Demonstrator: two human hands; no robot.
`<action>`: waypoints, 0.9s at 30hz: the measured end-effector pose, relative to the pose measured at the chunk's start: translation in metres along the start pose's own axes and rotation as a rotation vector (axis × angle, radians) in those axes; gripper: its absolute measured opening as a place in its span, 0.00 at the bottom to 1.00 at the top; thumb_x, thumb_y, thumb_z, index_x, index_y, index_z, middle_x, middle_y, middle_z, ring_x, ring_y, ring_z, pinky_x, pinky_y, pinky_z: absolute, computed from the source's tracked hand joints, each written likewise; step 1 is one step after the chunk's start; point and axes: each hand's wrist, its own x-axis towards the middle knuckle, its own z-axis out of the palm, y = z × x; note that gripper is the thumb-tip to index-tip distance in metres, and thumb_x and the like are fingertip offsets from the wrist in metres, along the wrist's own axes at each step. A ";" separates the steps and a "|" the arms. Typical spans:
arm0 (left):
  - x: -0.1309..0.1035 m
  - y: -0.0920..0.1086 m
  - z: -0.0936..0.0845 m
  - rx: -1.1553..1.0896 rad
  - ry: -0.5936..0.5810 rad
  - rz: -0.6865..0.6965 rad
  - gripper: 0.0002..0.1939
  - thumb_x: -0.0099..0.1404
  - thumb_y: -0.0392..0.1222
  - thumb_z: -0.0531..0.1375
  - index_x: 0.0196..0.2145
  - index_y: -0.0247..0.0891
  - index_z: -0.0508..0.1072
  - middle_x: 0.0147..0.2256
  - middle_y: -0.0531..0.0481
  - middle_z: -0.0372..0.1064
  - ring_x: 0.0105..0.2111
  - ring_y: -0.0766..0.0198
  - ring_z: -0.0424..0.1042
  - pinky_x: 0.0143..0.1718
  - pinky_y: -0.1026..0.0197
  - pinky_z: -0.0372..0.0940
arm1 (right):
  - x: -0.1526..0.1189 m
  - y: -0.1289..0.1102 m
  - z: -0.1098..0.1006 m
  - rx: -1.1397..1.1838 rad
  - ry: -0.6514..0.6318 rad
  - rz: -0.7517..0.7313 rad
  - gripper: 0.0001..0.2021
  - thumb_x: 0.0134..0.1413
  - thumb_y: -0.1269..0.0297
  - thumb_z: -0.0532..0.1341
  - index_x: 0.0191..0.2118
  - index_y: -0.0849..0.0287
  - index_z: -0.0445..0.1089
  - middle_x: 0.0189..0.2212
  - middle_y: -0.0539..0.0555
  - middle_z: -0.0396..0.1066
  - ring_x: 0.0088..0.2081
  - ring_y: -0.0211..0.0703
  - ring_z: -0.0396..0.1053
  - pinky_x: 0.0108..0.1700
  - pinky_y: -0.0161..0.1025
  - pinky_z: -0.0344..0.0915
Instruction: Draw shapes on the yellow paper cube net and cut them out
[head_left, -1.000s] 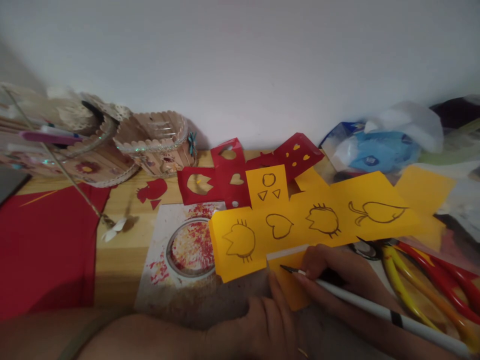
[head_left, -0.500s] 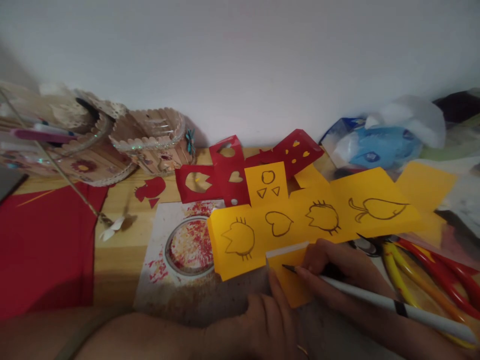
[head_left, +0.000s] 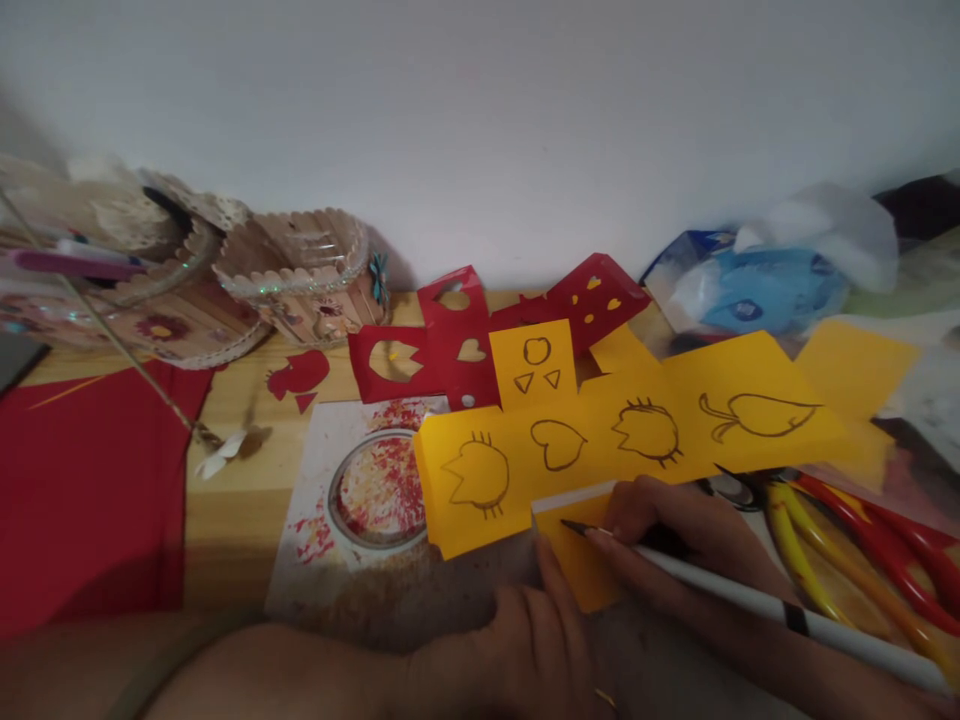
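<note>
A yellow paper cutout (head_left: 600, 430) lies across the middle, with fish-like shapes, a heart, a circle and triangles drawn on its panels. My right hand (head_left: 675, 550) is closed around a white pencil (head_left: 750, 600), its dark tip over the lower flap (head_left: 581, 570) of the yellow paper. The pencil's back end points to the lower right. At the flap's left edge is my left hand (head_left: 525, 640), an index finger stretched up along it and the other fingers curled on the grey surface.
Red cut-out paper (head_left: 469, 350) lies behind the yellow paper. Red and yellow-handled tools (head_left: 862, 540) are at the right. A round lid (head_left: 382, 490) sits on a stained sheet left of centre. Wooden-stick baskets (head_left: 300, 275) stand at the back left, red sheets (head_left: 90, 490) before them.
The pencil tip has shifted slightly up and to the left on the flap, with my right hand. My left hand stays in place.
</note>
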 end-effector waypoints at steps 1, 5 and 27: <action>0.001 -0.002 -0.001 -0.018 -0.008 0.014 0.14 0.71 0.38 0.51 0.31 0.33 0.72 0.30 0.48 0.76 0.22 0.68 0.65 0.23 0.63 0.55 | 0.000 0.000 0.000 0.007 -0.001 0.001 0.13 0.58 0.61 0.60 0.24 0.54 0.61 0.17 0.45 0.64 0.18 0.34 0.59 0.20 0.32 0.55; 0.002 -0.007 -0.004 -0.039 -0.025 0.060 0.14 0.72 0.39 0.51 0.35 0.31 0.74 0.32 0.46 0.77 0.23 0.68 0.67 0.24 0.64 0.57 | 0.001 0.000 0.000 0.007 0.006 -0.005 0.11 0.56 0.64 0.60 0.24 0.54 0.61 0.17 0.45 0.64 0.19 0.35 0.59 0.21 0.33 0.55; 0.003 -0.007 -0.007 -0.042 -0.055 0.057 0.13 0.71 0.39 0.52 0.37 0.30 0.75 0.35 0.44 0.77 0.22 0.68 0.67 0.22 0.65 0.58 | 0.000 -0.011 -0.002 0.016 0.003 -0.019 0.10 0.52 0.69 0.59 0.23 0.53 0.58 0.16 0.46 0.65 0.17 0.36 0.61 0.18 0.33 0.58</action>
